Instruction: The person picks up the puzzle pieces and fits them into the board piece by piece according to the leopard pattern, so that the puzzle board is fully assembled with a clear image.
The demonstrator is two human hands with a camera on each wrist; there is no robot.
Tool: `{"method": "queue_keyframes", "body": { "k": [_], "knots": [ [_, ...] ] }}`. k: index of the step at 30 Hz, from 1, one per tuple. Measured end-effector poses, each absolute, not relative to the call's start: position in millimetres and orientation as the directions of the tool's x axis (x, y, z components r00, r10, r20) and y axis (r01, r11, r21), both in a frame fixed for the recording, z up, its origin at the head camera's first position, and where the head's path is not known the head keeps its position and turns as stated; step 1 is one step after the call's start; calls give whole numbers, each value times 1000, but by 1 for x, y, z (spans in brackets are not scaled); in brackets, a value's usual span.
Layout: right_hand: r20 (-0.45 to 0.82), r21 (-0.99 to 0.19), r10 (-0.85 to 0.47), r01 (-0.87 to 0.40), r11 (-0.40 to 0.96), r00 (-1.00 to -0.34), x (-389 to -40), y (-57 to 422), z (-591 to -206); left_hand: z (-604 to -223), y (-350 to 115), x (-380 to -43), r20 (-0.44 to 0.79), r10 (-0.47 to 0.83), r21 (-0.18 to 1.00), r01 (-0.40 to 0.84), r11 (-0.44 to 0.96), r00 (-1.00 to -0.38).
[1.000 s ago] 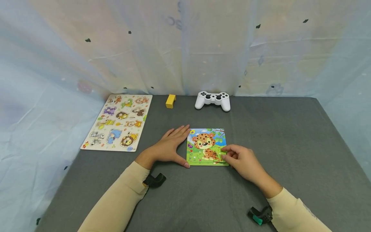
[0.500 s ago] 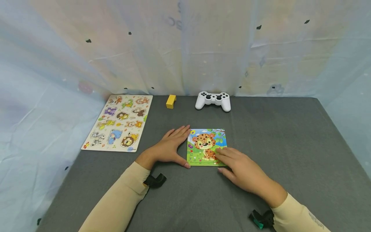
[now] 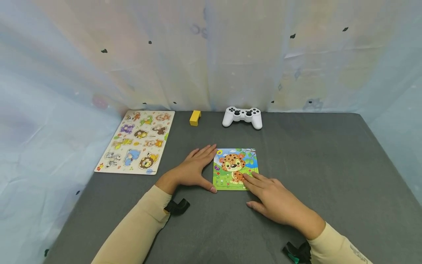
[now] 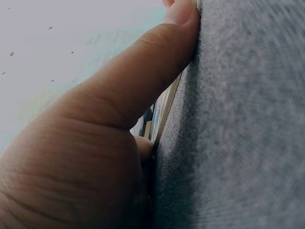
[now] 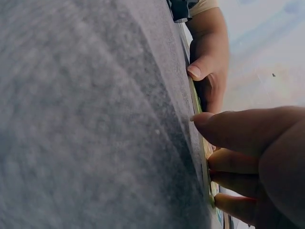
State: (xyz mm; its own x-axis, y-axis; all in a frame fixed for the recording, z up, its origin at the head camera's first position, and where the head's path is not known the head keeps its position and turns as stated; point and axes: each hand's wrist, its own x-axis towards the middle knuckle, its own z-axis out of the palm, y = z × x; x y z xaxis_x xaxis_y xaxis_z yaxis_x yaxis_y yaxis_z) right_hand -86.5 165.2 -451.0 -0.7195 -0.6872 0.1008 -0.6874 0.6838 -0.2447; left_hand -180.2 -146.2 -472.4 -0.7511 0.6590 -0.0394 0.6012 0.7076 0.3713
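Observation:
A square jigsaw puzzle (image 3: 230, 178) with a spotted leopard cub on green and blue lies flat on the grey cloth in the head view. Along its left edge my left hand (image 3: 191, 172) rests with fingers stretched away from me and the thumb spread to the near left corner. My right hand (image 3: 277, 200) lays straight fingertips on the lower right part of the puzzle, covering that corner. Its thumb sits on the cloth just below the near edge. Seen in the right wrist view, several fingertips (image 5: 221, 200) touch the board's thin side and top.
A cream board (image 3: 132, 146) of animal shapes lies at the left. Toward the back stand a yellow arch-shaped block (image 3: 195, 118) and a white game controller (image 3: 242, 117), close to the pale hanging sheet (image 3: 244, 55). Dark bands with black devices sit on both wrists.
The right hand has gone from pinching at the puzzle's lower right edge to laying flattened fingers over that corner, then shifted slightly toward me. The left hand stays in place at the left edge.

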Motion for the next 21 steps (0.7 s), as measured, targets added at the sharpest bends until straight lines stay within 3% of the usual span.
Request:
{"method": "queue_keyframes", "body": {
  "k": [7, 13, 21],
  "knots": [
    [63, -377, -704, -670, 639, -707, -99, 172, -457, -477, -147, -184, -39, 653, 378, 594, 710, -756],
    [120, -496, -697, -651, 575, -707, -113, 182, -460, -481, -147, -184, -70, 650, 375, 584, 720, -757],
    [130, -361, -586, -588, 724, -800, -136, 209, -441, -450, -164, -178, -92, 624, 314, 572, 757, -776]
  ]
}}
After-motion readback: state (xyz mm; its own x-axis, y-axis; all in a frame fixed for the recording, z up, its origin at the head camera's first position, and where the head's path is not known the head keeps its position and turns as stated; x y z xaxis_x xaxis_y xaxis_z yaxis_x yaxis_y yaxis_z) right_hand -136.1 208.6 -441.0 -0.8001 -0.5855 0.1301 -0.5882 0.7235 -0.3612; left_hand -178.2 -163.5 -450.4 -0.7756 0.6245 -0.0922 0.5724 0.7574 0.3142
